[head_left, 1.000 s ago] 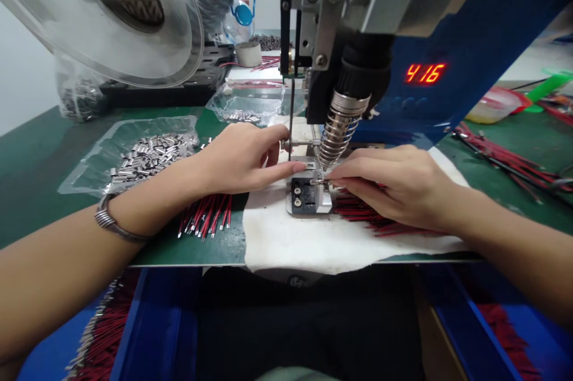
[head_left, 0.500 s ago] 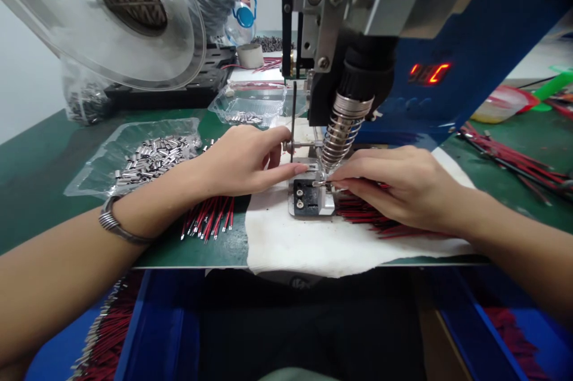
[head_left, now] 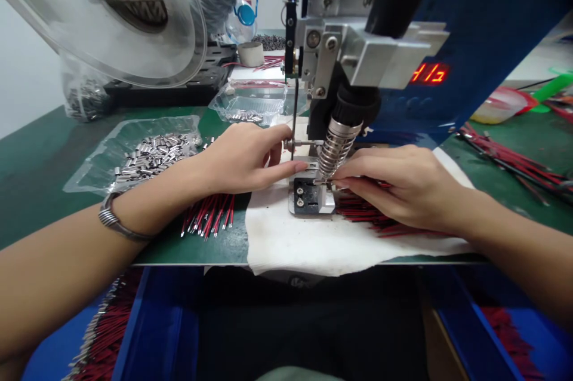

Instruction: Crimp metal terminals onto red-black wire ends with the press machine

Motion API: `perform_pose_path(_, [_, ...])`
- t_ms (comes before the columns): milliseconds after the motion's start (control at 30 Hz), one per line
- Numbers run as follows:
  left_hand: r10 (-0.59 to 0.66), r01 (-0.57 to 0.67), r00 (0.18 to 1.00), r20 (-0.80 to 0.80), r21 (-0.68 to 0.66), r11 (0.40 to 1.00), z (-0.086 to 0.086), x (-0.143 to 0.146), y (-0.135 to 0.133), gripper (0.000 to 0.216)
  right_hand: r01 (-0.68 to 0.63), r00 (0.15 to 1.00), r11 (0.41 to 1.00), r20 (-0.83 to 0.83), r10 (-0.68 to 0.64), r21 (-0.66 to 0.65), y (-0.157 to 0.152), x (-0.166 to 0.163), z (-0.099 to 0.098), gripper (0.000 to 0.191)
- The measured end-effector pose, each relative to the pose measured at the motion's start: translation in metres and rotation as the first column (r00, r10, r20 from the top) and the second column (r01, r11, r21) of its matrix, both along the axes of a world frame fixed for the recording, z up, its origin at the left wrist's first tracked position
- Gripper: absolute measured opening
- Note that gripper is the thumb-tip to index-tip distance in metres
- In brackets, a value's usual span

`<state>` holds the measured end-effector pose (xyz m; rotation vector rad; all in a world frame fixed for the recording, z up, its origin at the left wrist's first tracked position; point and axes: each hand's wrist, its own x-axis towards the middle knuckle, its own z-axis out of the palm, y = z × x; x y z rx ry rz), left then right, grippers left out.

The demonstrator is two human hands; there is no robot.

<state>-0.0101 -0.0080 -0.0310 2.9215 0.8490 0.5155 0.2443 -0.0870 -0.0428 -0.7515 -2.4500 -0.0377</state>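
Observation:
My left hand [head_left: 244, 157] is open beside the soldering machine. Its thumb lies stretched on the small fixture [head_left: 307, 197], while the index finger is at a thin metal feed rod [head_left: 307, 143]. My right hand [head_left: 394, 187] pinches a thin wire with a small metal end [head_left: 323, 182] at the fixture's right side. The spring-wrapped soldering iron [head_left: 338, 143] reaches down to that end, and its tip is hidden there. Under my right hand a bundle of red and black wires [head_left: 358, 209] lies on a white cloth [head_left: 286, 243].
A clear tray of metal sleeves [head_left: 152, 157] sits left, with tinned red wires [head_left: 210, 217] beneath my left forearm. A clear reel [head_left: 188, 28] overhangs the back left. The blue machine housing [head_left: 465, 22] stands right, near more wires [head_left: 514, 157]. Blue bins [head_left: 156, 321] hang below the table edge.
The machine head with the soldering iron has come down and slightly left, its spring now compressed near the fixture. The red display digits have changed. Both hands stay in place.

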Motion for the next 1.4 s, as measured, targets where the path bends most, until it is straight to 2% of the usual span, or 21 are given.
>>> perform_pose_path(667, [0.008,-0.007,0.999,-0.038,0.027,1.0,-0.0004,-0.0014,0.0024,0.032,0.004,1.0,1.0,0.022,-0.005,0.031,-0.0006,0.0013,-0.0012,0.012])
perform_pose_path(1400, [0.025,-0.025,0.999,-0.027,0.004,1.0,0.0028,0.0008,-0.0017,0.035,0.033,0.997,0.999,0.066,-0.036,0.039,-0.0033,0.0012,-0.0002,0.013])
